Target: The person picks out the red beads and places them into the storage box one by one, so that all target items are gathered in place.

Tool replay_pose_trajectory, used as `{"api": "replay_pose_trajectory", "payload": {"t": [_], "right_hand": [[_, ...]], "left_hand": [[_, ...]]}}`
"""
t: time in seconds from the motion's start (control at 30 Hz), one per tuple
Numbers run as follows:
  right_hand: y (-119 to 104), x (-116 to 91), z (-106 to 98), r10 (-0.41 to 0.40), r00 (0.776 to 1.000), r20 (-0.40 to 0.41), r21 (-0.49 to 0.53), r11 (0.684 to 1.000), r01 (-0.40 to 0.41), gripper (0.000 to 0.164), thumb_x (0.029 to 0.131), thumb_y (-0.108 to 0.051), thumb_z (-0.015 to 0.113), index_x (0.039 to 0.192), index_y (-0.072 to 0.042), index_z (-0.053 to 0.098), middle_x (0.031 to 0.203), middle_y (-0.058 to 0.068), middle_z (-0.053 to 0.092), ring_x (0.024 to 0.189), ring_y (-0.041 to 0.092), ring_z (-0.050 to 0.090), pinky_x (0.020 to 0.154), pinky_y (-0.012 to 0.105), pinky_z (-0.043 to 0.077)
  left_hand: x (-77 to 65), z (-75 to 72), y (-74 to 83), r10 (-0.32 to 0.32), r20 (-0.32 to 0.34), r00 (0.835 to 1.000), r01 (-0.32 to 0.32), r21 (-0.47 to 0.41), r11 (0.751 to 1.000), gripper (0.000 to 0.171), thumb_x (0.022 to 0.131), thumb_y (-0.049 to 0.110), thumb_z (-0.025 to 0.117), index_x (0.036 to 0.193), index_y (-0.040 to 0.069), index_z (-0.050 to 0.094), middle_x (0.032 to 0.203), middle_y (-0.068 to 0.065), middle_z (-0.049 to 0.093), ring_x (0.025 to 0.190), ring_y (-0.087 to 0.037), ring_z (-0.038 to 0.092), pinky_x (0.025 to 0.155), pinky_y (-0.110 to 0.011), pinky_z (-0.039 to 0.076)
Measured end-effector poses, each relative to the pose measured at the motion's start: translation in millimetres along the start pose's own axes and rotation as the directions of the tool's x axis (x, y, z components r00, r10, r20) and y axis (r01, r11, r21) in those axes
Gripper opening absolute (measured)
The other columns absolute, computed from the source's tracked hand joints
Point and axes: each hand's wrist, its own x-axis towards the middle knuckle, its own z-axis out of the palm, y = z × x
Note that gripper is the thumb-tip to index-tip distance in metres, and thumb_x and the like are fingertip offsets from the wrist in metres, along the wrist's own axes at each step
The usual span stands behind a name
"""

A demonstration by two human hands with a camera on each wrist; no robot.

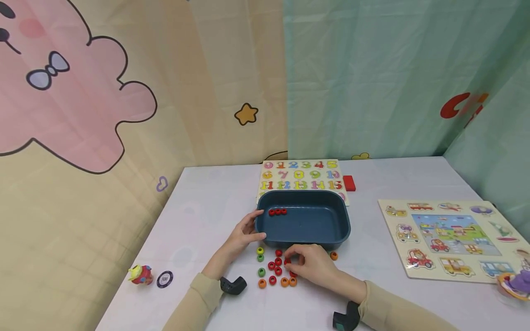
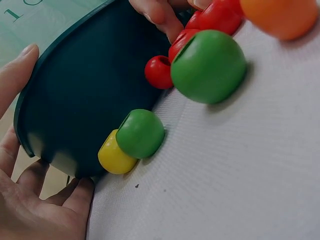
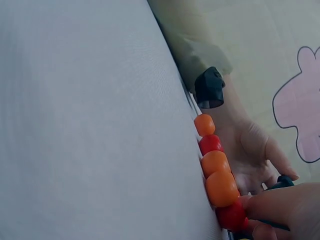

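Note:
A dark blue rectangular box (image 1: 314, 227) stands on the table with three red beads (image 1: 278, 212) in its left part. My left hand (image 1: 244, 232) holds the box by its left end, thumb and fingers at the rim and outer wall. In front of the box my right hand (image 1: 312, 265) pinches a red bead (image 1: 287, 262) between thumb and fingertips, partly covering it. Around it lie loose red beads, orange beads (image 3: 221, 188), green beads (image 2: 207, 66) and a yellow bead (image 2: 116, 155). One orange bead (image 1: 333, 255) lies apart, right of the hand.
Behind the box lies a number puzzle board (image 1: 299, 174), with a red block (image 1: 349, 183) beside it. A vehicle puzzle board (image 1: 455, 241) is at the right, near a purple toy (image 1: 519, 281). At the left are a small red-and-yellow toy (image 1: 141, 274) and a round chip (image 1: 164, 279).

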Motion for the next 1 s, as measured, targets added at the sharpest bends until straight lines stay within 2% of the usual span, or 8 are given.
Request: {"api": "replay_pose_trajectory", "payload": {"t": [0.07, 0.3, 0.43, 0.57, 0.67, 0.83, 0.9, 1.0], "right_hand": [[0, 0, 1, -0.004, 1.0, -0.007, -0.002, 1.0, 0.004, 0.02, 0.074, -0.028, 0.071, 0.093, -0.023, 0.066, 0.076, -0.015, 0.06, 0.048, -0.001, 0.044, 0.045, 0.018, 0.038], [0, 1, 1, 0.001, 1.0, -0.011, -0.016, 1.0, -0.001, 0.019, 0.074, -0.028, 0.072, 0.092, -0.022, 0.066, 0.076, -0.016, 0.06, 0.048, -0.001, 0.043, 0.046, 0.017, 0.038], [-1, 0, 0, -0.023, 0.999, -0.036, -0.039, 0.999, 0.022, 0.019, 0.074, -0.027, 0.072, 0.091, -0.022, 0.067, 0.067, -0.019, 0.054, 0.048, -0.002, 0.042, 0.045, 0.016, 0.037], [-7, -1, -4, -0.083, 0.993, -0.078, -0.059, 0.995, 0.078, 0.02, 0.073, -0.027, 0.073, 0.092, -0.023, 0.067, 0.065, -0.021, 0.051, 0.049, -0.003, 0.041, 0.045, 0.015, 0.037], [-12, 0, -13, -0.154, 0.98, -0.128, -0.051, 0.988, 0.149, 0.022, 0.073, -0.024, 0.073, 0.093, -0.022, 0.067, 0.07, -0.019, 0.055, 0.052, -0.004, 0.043, 0.045, 0.014, 0.038], [-20, 9, -36, -0.268, 0.94, -0.21, -0.059, 0.963, 0.261, 0.023, 0.073, -0.022, 0.073, 0.095, -0.017, 0.067, 0.082, -0.011, 0.063, 0.056, -0.004, 0.046, 0.048, 0.014, 0.041], [-23, 16, -47, -0.28, 0.932, -0.231, -0.068, 0.96, 0.271, 0.024, 0.074, -0.023, 0.073, 0.096, -0.016, 0.067, 0.082, -0.01, 0.063, 0.056, -0.003, 0.046, 0.049, 0.015, 0.041], [-24, 30, -65, -0.257, 0.932, -0.255, -0.048, 0.966, 0.253, 0.024, 0.073, -0.022, 0.073, 0.096, -0.015, 0.067, 0.079, -0.011, 0.062, 0.055, -0.002, 0.046, 0.047, 0.017, 0.04]], "left_hand": [[0.0, -0.2, 0.6, 0.003, 0.006, 1.0, -0.003, -0.007, 1.0, 0.061, 0.081, 0.002, 0.06, 0.136, 0.011, 0.034, 0.143, -0.004, 0.027, 0.129, -0.024, 0.026, 0.104, -0.038, 0.021], [-8.5, 7.1, 23.3, -0.018, 0.032, 0.999, 0.018, 0.005, 1.0, 0.061, 0.083, -0.004, 0.054, 0.138, 0.005, 0.028, 0.145, -0.009, 0.022, 0.13, -0.026, 0.022, 0.104, -0.037, 0.02], [-8.7, 7.2, 22.3, -0.013, 0.023, 1.0, 0.013, 0.015, 1.0, 0.061, 0.083, -0.004, 0.055, 0.137, 0.004, 0.029, 0.144, -0.01, 0.023, 0.131, -0.027, 0.021, 0.104, -0.039, 0.02], [-8.6, 6.9, 21.1, -0.012, 0.022, 1.0, 0.012, 0.007, 1.0, 0.061, 0.083, -0.004, 0.055, 0.137, 0.004, 0.029, 0.144, -0.011, 0.023, 0.131, -0.028, 0.021, 0.105, -0.039, 0.019], [-8.5, 7.0, 20.6, -0.009, 0.029, 1.0, 0.009, -0.005, 1.0, 0.061, 0.083, -0.005, 0.054, 0.137, 0.003, 0.028, 0.144, -0.011, 0.022, 0.131, -0.028, 0.021, 0.105, -0.038, 0.018], [-8.3, 7.2, 19.8, -0.003, 0.034, 0.999, 0.004, -0.018, 1.0, 0.062, 0.082, -0.006, 0.054, 0.137, 0.002, 0.027, 0.145, -0.011, 0.021, 0.131, -0.028, 0.019, 0.105, -0.038, 0.017], [-8.5, 7.0, 19.9, -0.004, 0.032, 0.999, 0.004, -0.017, 1.0, 0.062, 0.082, -0.006, 0.055, 0.137, 0.002, 0.028, 0.145, -0.01, 0.021, 0.131, -0.027, 0.019, 0.105, -0.038, 0.017], [-8.8, 6.8, 20.4, -0.006, 0.028, 1.0, 0.006, -0.009, 1.0, 0.061, 0.082, -0.003, 0.056, 0.137, 0.004, 0.03, 0.145, -0.009, 0.022, 0.131, -0.025, 0.021, 0.105, -0.036, 0.019]]}}
